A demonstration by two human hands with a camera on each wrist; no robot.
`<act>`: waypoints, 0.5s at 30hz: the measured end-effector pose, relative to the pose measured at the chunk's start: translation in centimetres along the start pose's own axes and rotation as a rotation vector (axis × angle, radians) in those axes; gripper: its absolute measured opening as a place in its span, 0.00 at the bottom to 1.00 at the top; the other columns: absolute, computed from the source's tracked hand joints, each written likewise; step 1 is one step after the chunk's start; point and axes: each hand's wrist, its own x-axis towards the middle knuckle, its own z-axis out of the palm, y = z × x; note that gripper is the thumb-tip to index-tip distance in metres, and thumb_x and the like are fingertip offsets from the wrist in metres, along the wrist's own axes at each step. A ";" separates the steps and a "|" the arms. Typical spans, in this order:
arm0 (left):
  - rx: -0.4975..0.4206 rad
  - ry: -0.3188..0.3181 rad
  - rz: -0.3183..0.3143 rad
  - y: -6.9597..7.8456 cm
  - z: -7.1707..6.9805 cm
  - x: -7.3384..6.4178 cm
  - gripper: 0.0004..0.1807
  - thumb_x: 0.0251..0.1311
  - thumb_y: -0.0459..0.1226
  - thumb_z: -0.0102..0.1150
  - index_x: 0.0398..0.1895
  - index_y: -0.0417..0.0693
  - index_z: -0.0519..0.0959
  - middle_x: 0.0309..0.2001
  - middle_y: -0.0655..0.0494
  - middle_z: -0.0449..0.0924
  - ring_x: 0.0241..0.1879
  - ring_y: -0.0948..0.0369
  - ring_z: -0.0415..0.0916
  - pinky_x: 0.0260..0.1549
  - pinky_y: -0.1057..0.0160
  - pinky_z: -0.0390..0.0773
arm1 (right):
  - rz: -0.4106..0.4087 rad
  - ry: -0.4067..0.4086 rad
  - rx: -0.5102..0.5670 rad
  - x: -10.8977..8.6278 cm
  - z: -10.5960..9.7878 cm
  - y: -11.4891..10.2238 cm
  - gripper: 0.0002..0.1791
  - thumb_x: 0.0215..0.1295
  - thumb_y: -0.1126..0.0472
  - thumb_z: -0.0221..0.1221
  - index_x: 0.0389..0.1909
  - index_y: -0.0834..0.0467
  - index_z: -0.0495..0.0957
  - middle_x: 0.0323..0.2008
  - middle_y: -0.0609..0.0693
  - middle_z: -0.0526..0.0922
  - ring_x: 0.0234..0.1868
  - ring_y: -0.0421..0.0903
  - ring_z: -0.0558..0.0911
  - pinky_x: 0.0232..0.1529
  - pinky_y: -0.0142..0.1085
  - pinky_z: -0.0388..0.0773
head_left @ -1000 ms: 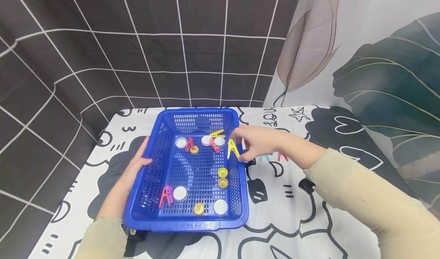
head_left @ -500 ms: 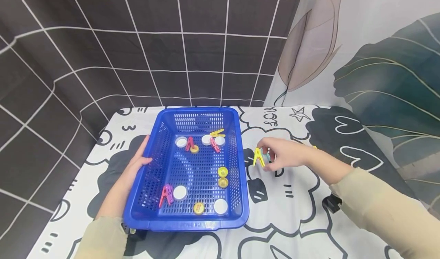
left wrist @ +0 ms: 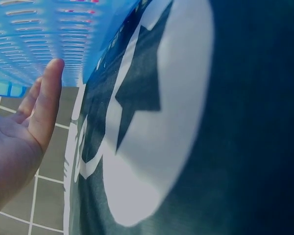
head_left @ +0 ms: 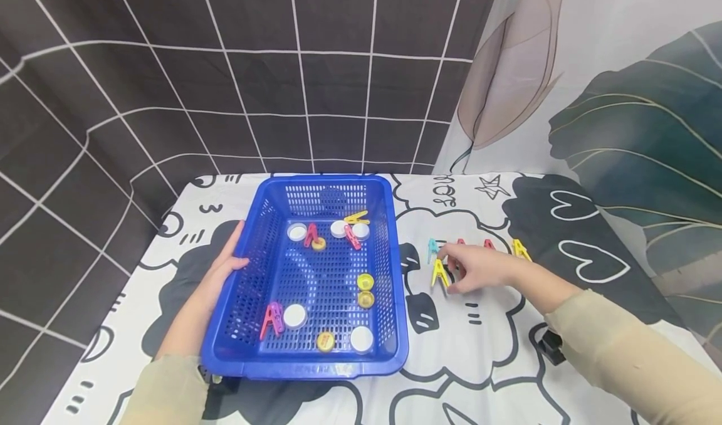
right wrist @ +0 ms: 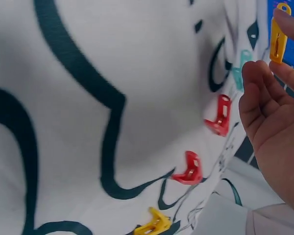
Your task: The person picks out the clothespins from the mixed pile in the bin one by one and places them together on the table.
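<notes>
My right hand [head_left: 476, 267] pinches a yellow clothespin [head_left: 439, 273] between thumb and fingertips, just above the cloth to the right of the blue basket [head_left: 304, 370]. The right wrist view also has this clothespin [right wrist: 278, 39] at the fingertips. A row of clothespins lies close by: a turquoise one [head_left: 432, 248], two red ones, partly hidden by the hand in the head view, and a yellow one [head_left: 520, 249]. My left hand [head_left: 217, 281] rests against the basket's left side. Its fingers [left wrist: 50, 98] lie straight along the perforated outer wall in the left wrist view.
Inside the basket lie white caps [head_left: 361, 339], yellow caps [head_left: 326, 341], pink clothespins [head_left: 312, 236], a purple clothespin [head_left: 276, 316] and a yellow clothespin [head_left: 356, 218]. A patterned white-and-black cloth [head_left: 451, 350] covers the surface. A dark gridded curtain [head_left: 333, 86] hangs behind.
My right hand has carried the yellow clothespin from over the basket's right rim out to the right, then lower and nearer. The left hand and basket have stayed put.
</notes>
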 end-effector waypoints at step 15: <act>0.037 0.020 -0.013 0.2 -0.1 -0.1 0.41 0.62 0.29 0.33 0.74 0.62 0.33 0.74 0.43 0.33 0.69 0.39 0.39 0.57 0.72 0.65 | 0.046 -0.023 -0.025 0.0 2.1 0.8 0.29 0.48 0.54 0.69 0.51 0.59 0.71 0.25 0.44 0.69 0.27 0.40 0.68 0.28 0.32 0.66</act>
